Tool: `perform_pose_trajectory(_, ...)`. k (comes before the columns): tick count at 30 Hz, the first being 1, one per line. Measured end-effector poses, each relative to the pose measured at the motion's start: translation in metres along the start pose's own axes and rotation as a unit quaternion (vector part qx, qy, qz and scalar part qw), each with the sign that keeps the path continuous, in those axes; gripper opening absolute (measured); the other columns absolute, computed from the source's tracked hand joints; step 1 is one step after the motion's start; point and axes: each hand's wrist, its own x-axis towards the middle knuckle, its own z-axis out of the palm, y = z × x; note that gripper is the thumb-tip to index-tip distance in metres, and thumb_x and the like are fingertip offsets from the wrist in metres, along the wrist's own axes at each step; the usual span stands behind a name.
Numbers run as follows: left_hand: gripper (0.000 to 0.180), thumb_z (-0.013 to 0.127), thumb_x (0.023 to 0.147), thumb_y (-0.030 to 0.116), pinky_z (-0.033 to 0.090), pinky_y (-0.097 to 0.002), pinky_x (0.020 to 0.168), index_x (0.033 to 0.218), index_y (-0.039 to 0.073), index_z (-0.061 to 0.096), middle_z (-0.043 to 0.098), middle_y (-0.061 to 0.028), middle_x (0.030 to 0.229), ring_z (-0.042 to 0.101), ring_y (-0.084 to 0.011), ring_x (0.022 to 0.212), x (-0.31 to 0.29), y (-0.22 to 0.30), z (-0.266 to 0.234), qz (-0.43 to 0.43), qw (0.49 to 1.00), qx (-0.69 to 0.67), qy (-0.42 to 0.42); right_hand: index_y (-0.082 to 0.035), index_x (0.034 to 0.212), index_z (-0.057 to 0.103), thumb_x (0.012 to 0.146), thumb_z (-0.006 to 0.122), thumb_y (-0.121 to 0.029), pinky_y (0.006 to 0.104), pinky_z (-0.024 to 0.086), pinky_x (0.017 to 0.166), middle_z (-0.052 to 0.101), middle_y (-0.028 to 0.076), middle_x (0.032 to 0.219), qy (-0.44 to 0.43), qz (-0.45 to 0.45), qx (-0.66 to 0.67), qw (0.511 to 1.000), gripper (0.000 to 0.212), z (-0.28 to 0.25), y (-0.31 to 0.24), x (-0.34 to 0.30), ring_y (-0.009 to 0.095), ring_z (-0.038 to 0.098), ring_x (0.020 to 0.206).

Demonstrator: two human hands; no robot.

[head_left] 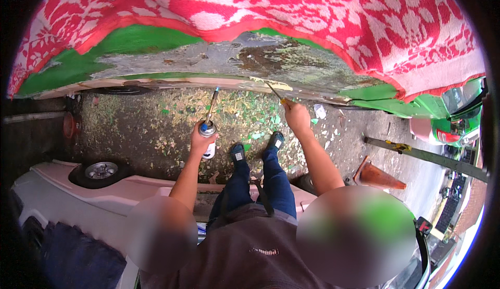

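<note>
My left hand (200,141) is closed around the gas canister of a blowtorch (207,128). Its long metal nozzle points up at the car's lower edge, with a blue tip or flame at the end; I cannot tell which. In my right hand (298,118) is a thin-shafted, yellow-handled tool (284,101), like a screwdriver or narrow scraper. The shaft reaches the lower edge of the green car panel (198,60), by a pale strip of peeling coating (273,84). Much of that panel is bared to grey and brown patches.
A red and pink floral blanket (312,13) drapes over the panel. Green and cream paint flakes (255,133) litter the ground around my feet. Close behind me stands a pale pink car (146,185). Rightward lie an orange traffic cone (383,177) and a long green beam (427,159).
</note>
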Motion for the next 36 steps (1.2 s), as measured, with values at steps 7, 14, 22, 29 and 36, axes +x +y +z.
perform_pose_trajectory(7,0.072,0.088,0.068,0.016,0.052,-0.0358,0.087,0.126,0.001,0.049,0.066,-0.0108,0.11,0.064,-0.0208,0.1,0.011,-0.003,-0.01,-0.014,1.0,0.012,0.012,-0.02,0.114,0.069,0.094,0.057,-0.032,0.0511,0.054,0.072,0.068,0.023,0.088,-0.02,0.021,0.019,0.999,0.027,0.001,-0.017,-0.005,0.042,0.066,0.083)
perform_pose_trajectory(14,0.069,0.088,0.067,0.014,0.052,-0.0346,0.085,0.123,0.001,0.051,0.066,-0.0107,0.109,0.064,-0.0186,0.099,0.01,0.028,-0.018,-0.014,0.999,0.044,0.016,-0.018,0.112,0.072,0.092,0.061,-0.034,0.0477,0.054,0.074,0.069,0.023,0.09,0.03,0.0,0.061,0.998,0.028,0.011,-0.018,-0.003,0.041,0.067,0.084)
perform_pose_trajectory(22,0.067,0.087,0.067,0.011,0.051,-0.0332,0.086,0.122,0.001,0.05,0.066,-0.0086,0.106,0.064,-0.0177,0.096,0.018,0.039,-0.003,0.021,0.999,0.032,-0.014,-0.017,0.117,0.07,0.091,0.063,-0.036,0.0431,0.054,0.078,0.069,0.023,0.098,-0.003,0.037,0.122,0.992,0.033,-0.024,-0.009,-0.033,0.04,0.067,0.093)
perform_pose_trajectory(29,0.066,0.088,0.065,0.018,0.052,-0.035,0.084,0.119,0.002,0.053,0.068,-0.012,0.105,0.066,-0.0212,0.095,0.024,0.038,0.024,0.033,0.999,0.009,-0.018,-0.01,0.119,0.069,0.092,0.063,-0.032,0.0341,0.05,0.06,0.066,0.017,0.066,-0.017,0.1,0.153,0.983,0.035,-0.063,0.007,-0.081,0.018,0.063,0.056)
perform_pose_trajectory(36,0.063,0.088,0.066,0.016,0.053,-0.0354,0.082,0.117,0.002,0.053,0.069,-0.0103,0.1,0.067,-0.0202,0.091,0.025,0.055,0.032,0.016,1.0,0.007,-0.012,-0.01,0.119,0.069,0.093,0.062,-0.031,0.0328,0.049,0.058,0.062,0.011,0.059,-0.008,0.137,0.156,0.978,0.035,-0.079,0.036,-0.12,0.014,0.06,0.053)
